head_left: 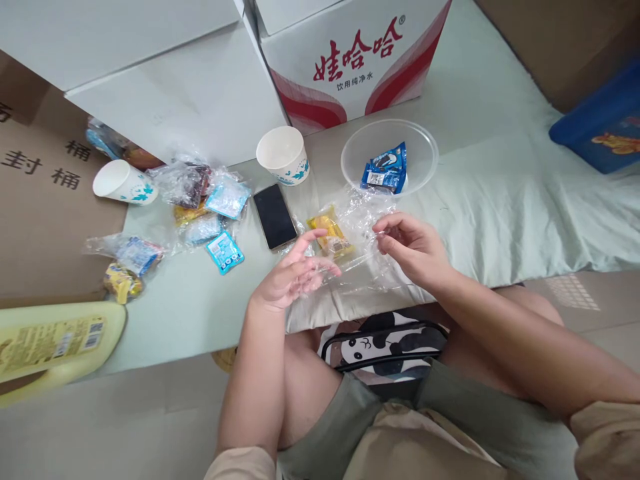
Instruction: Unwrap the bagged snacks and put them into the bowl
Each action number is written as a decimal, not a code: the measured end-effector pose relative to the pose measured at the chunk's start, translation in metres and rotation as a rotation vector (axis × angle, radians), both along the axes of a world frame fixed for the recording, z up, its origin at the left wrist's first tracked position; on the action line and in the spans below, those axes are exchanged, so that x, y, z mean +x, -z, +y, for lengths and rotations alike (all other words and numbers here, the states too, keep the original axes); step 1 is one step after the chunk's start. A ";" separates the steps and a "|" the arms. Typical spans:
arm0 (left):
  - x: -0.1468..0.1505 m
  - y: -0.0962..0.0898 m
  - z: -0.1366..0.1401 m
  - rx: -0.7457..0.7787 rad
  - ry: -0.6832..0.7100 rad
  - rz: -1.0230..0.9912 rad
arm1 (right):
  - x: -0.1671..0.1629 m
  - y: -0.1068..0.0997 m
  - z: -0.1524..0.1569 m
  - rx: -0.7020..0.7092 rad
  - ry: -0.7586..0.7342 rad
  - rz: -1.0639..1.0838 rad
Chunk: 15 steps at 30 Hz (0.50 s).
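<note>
A clear plastic bag [367,223] lies spread at the near edge of the cloth-covered surface, with a yellow snack packet [330,231] in or under it; I cannot tell which. My right hand [413,247] pinches the bag's right side between thumb and fingers. On the left of the bag, my left hand [297,273] has its fingers apart, with film around or behind the fingertips. Behind the bag, a translucent round lid or shallow dish [430,157] carries blue snack packets [385,168]. A black phone [275,217] rests left of the yellow packet.
Bagged snacks [193,187] and a light blue packet [225,252] are piled at left. One paper cup [283,150] stands upright; another paper cup [123,181] leans. White cartons [345,73] block the back. A yellow bottle [60,340] and a blue container [600,120] flank the surface.
</note>
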State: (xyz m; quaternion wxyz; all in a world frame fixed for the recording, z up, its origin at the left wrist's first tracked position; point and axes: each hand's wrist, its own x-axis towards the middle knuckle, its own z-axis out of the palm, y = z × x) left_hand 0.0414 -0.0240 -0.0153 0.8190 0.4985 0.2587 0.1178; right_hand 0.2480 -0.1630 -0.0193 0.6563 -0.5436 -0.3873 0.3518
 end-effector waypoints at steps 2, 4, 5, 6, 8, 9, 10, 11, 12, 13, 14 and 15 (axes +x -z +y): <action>0.003 0.001 0.002 0.017 -0.130 0.000 | 0.002 0.001 0.000 -0.032 -0.001 0.015; 0.006 0.004 0.004 0.096 -0.313 -0.012 | 0.005 0.003 0.001 -0.075 -0.009 0.033; 0.007 0.005 0.005 0.156 -0.403 -0.018 | 0.006 0.004 0.001 -0.097 -0.011 0.039; 0.008 0.007 0.006 0.210 -0.475 -0.026 | 0.007 0.004 0.001 -0.114 -0.013 0.043; 0.009 0.010 0.007 0.286 -0.569 -0.053 | 0.010 0.006 0.002 -0.133 -0.027 0.042; 0.009 0.011 0.007 0.311 -0.600 -0.070 | 0.010 0.006 0.002 -0.134 -0.039 0.039; 0.010 0.012 0.008 0.337 -0.629 -0.088 | 0.011 0.006 0.001 -0.132 -0.053 0.035; 0.010 0.014 0.008 0.367 -0.656 -0.104 | 0.012 0.006 0.001 -0.130 -0.065 0.029; 0.010 0.015 0.008 0.404 -0.679 -0.114 | 0.012 0.006 0.001 -0.132 -0.077 0.021; 0.010 0.016 0.009 0.452 -0.699 -0.113 | 0.012 0.006 0.001 -0.138 -0.087 0.011; 0.010 0.017 0.009 0.510 -0.716 -0.102 | 0.012 0.006 0.000 -0.145 -0.095 -0.002; 0.009 0.019 0.009 0.576 -0.728 -0.079 | 0.013 0.006 0.000 -0.152 -0.101 -0.017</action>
